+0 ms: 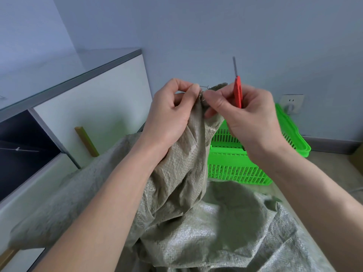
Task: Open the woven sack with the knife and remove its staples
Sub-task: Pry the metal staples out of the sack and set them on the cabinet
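Note:
A grey-green woven sack (196, 218) lies crumpled across the lower frame, with one bunched edge lifted up to chest height. My left hand (172, 112) grips that raised edge, its thumb and fingers pinching the fabric at the top. My right hand (247, 116) holds a red-handled knife (237, 91) with its thin blade pointing straight up. The same hand's thumb and forefinger pinch at the sack's edge where thin metal staples (205, 87) stick out. Both hands meet at that spot.
A green plastic slatted basket (235, 165) stands behind the sack, partly hidden by my right forearm. A white cabinet (92, 99) with a grey top is at the left. A wall socket (291, 104) sits low on the blue wall at the right.

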